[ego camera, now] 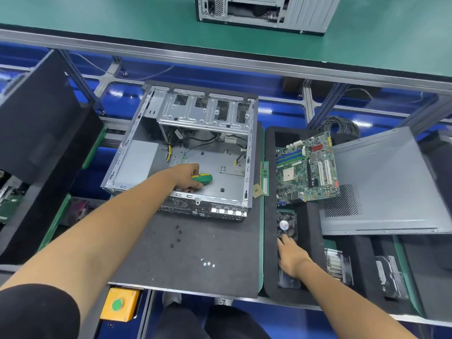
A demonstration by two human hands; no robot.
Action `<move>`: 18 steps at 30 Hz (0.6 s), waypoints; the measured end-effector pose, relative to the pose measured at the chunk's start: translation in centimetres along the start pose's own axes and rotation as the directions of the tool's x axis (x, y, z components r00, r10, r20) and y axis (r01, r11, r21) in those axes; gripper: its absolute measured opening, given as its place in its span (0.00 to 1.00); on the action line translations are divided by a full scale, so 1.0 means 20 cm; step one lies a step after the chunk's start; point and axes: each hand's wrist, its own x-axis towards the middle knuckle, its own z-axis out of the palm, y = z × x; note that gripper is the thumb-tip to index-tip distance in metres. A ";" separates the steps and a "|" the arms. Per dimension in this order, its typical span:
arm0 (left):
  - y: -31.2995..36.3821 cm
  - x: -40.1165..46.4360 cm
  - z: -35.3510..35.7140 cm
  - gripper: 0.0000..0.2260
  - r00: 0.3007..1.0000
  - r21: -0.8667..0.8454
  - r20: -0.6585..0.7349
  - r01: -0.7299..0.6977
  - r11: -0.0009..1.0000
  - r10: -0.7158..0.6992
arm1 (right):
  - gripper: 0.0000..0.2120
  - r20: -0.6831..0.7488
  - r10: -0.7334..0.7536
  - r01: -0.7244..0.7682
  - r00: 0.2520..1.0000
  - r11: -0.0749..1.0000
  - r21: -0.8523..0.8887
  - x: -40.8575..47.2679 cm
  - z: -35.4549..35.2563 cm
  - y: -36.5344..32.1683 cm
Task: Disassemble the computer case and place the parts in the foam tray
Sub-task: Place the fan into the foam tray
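The left hand (187, 178) curls its fingers around a green-yellow screwdriver (202, 178) inside the open computer case (186, 148), probably to keep the tool ready, while the right hand (292, 255) lays spread fingers on the fan (286, 225) in the foam tray (270, 241), seating it.

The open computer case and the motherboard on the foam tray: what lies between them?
In the head view, a green memory stick lies between the computer case and the motherboard.

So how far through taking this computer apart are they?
Well along. The motherboard, fan and side panel are out, by the foam tray. The left hand grips a screwdriver inside the case; cables and the drive cage remain.
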 end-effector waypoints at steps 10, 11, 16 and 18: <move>0.01 -0.01 0.01 0.14 1.000 -0.043 0.016 0.005 0.999 -0.005 | 0.25 -0.053 0.081 -0.076 0.995 0.992 0.101 0.00 0.05 -0.02; 0.01 -0.01 0.01 0.14 1.000 -0.034 0.017 0.005 0.999 -0.004 | 0.24 -0.062 0.084 -0.077 0.995 0.991 0.108 0.00 0.05 -0.02; 0.03 -0.02 0.00 0.15 0.999 0.008 -0.021 -0.031 0.999 0.031 | 0.29 -0.098 0.062 -0.078 0.993 0.983 -0.169 -0.03 0.10 0.00; 0.04 -0.02 -0.01 0.16 0.997 0.061 -0.061 -0.051 0.997 0.055 | 0.31 -0.114 0.022 -0.055 0.993 0.954 -0.295 -0.05 0.12 0.01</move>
